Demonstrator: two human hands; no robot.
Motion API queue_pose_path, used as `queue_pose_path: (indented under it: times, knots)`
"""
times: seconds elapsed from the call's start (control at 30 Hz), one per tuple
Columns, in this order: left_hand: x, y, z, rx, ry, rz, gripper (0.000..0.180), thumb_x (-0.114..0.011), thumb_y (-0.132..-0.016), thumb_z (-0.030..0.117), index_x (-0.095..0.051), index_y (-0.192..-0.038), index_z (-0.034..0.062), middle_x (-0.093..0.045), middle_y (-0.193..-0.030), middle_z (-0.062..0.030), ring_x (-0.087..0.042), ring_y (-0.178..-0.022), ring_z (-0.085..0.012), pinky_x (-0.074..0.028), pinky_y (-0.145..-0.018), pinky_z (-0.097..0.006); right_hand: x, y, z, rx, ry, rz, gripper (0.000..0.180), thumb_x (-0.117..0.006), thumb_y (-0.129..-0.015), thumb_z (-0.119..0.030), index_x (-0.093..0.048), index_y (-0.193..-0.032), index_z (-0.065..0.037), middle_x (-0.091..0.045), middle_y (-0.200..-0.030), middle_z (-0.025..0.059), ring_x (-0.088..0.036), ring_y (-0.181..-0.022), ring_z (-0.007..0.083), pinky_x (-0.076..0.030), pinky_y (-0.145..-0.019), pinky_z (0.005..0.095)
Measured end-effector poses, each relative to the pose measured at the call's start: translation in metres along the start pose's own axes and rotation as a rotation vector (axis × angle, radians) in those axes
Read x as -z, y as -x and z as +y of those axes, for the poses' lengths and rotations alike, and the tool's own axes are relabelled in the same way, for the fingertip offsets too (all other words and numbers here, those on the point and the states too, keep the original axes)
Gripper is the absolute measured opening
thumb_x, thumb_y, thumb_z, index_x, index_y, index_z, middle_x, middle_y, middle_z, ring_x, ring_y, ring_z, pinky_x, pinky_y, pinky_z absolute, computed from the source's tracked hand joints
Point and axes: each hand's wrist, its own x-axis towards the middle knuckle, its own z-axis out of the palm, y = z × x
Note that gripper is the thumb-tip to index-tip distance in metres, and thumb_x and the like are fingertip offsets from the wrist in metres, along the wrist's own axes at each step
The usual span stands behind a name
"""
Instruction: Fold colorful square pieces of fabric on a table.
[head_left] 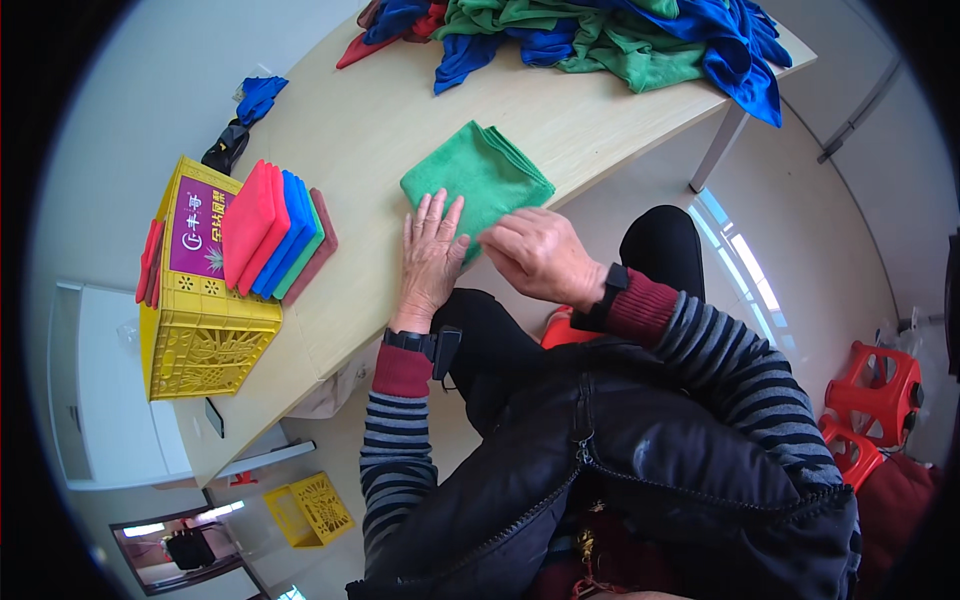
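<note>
Now, soft green cloth [480, 178] folded square, left hand [430, 262] flat, right hand [537, 255] pinching edge

Your left hand [432, 262] lies flat, palm down, fingers [436, 212] spread and pointing away from you. Just beside it, your right hand [540, 255] curls loosely, knuckles up, fingertips pinched together toward the left hand.

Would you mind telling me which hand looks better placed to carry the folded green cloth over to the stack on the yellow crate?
Probably the left hand: it lies flat on the folded green microfibre cloth, on the side nearer the yellow plastic crate. The right hand would have to cross over.
</note>
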Motion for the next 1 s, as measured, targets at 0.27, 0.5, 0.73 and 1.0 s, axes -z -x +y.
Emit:
queue_pose_path:
  times: [0.27,0.5,0.73,1.0]
  knots:
    - [-0.009,0.004,0.001,-0.011,-0.014,-0.016,0.055,-0.039,-0.105,0.042,-0.041,-0.150,0.0106,-0.033,-0.159,-0.0120,-0.026,-0.149,-0.0329,-0.018,-0.119,-0.056,-0.039,-0.097,0.043,-0.017,0.337,0.206,0.056,-0.046,-0.101,-0.043,-0.049,-0.142,-0.006,-0.046,-0.149,0.0154,-0.036,-0.143,0.0334,-0.027,-0.117,0.0475]
    - [0.004,0.000,-0.001,0.107,0.048,-0.037,0.056,-0.036,-0.106,0.041,-0.041,-0.150,0.0065,-0.035,-0.158,-0.0141,-0.027,-0.149,-0.0318,-0.018,-0.120,-0.051,-0.035,-0.104,0.067,-0.079,0.456,0.157,0.060,-0.040,-0.102,-0.048,-0.045,-0.147,-0.009,-0.041,-0.154,0.0136,-0.030,-0.147,0.0326,-0.021,-0.121,0.0478]
    - [-0.009,-0.042,-0.048,0.227,-0.034,-0.016,0.058,-0.039,-0.105,0.043,-0.039,-0.150,0.0066,-0.038,-0.156,-0.0148,-0.031,-0.147,-0.0326,-0.022,-0.118,-0.054,-0.034,-0.103,0.062,-0.113,0.464,0.162,0.059,-0.040,-0.102,-0.046,-0.044,-0.149,-0.011,-0.038,-0.157,0.0121,-0.029,-0.148,0.0316,-0.019,-0.122,0.0476]
    - [-0.001,-0.048,-0.029,0.306,-0.121,0.091,0.060,-0.039,-0.105,0.044,-0.039,-0.150,0.0052,-0.041,-0.153,-0.0169,-0.032,-0.146,-0.0330,-0.024,-0.118,-0.053,-0.038,-0.101,0.067,-0.127,0.471,0.130,0.060,-0.039,-0.102,-0.047,-0.043,-0.150,-0.012,-0.038,-0.157,0.0114,-0.028,-0.149,0.0308,-0.019,-0.122,0.0477]
